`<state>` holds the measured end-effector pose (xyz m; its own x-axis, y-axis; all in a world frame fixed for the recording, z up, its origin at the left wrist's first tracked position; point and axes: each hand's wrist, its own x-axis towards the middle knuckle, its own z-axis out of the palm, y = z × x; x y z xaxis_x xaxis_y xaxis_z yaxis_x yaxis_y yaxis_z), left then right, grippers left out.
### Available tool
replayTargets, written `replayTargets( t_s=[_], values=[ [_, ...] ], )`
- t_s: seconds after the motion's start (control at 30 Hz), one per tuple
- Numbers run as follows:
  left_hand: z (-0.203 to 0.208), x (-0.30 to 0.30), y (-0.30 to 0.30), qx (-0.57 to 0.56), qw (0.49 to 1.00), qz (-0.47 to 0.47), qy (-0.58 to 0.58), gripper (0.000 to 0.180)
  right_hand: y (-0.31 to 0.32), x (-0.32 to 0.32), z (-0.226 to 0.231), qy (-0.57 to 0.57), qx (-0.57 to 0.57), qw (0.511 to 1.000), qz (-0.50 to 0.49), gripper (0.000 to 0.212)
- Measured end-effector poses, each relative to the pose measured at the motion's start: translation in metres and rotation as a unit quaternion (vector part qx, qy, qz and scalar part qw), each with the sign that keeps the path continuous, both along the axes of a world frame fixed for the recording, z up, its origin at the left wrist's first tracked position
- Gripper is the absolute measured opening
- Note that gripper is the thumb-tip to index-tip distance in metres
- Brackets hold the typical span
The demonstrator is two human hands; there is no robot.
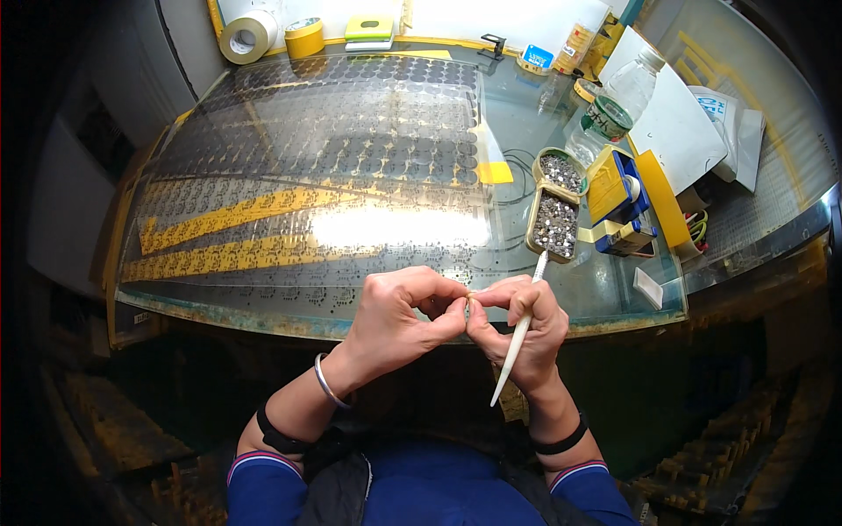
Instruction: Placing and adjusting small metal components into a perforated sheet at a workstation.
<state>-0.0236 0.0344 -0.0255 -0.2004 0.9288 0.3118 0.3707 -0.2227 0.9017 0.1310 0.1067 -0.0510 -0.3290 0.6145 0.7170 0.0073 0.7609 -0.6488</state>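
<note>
Just above the table's front edge, the fingertips of my two hands meet. My left hand (pixel 396 309) is closed in a pinch, thumb against finger, on something too small to name. Thumb and index finger of my right hand (pixel 542 331) press at the same spot. Across the right fingers lies a slim white tapered stick (pixel 516 346), its narrow end pointing down toward me. Its upper end reaches the near edge of an open hinged case (pixel 532 230) full of small grey and white bits. Left of the case, patterned transparent film sheets (pixel 307 167) cover the glass-topped table (pixel 605 294).
Right of the case are a blue-and-yellow tape dispenser (pixel 618 197), a clear plastic bottle (pixel 633 79) and a small white tray (pixel 648 288). Tape rolls (pixel 248 38) and a yellow-green pad (pixel 369 29) line the back edge. Thin dark wires (pixel 519 167) lie beside the films.
</note>
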Motion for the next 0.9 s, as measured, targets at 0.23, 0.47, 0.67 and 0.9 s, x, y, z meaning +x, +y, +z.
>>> replayTargets(
  t_s=[0.23, 0.47, 0.67, 0.9],
  values=[
    [0.0015, 0.0002, -0.0003, 0.001, 1.000, -0.001, 0.001, 0.006, -0.0004, 0.0001, 0.0014, 0.007, -0.006, 1.000, 0.011, 0.042],
    [-0.0001, -0.0004, -0.0001, 0.009, 1.000, -0.002, 0.000, 0.007, -0.0005, 0.0004, 0.0008, 0.012, -0.013, 1.000, 0.020, 0.043],
    [0.0005, -0.0010, -0.0006, 0.006, 1.000, -0.006, 0.002, 0.007, -0.0007, 0.0000, 0.0010, 0.020, -0.017, 0.999, 0.027, 0.043],
    [-0.0032, -0.0008, 0.0002, -0.034, 0.997, 0.012, -0.061, 0.009, -0.0008, 0.0025, 0.0027, 0.028, -0.014, 0.998, 0.051, 0.042]
  ],
)
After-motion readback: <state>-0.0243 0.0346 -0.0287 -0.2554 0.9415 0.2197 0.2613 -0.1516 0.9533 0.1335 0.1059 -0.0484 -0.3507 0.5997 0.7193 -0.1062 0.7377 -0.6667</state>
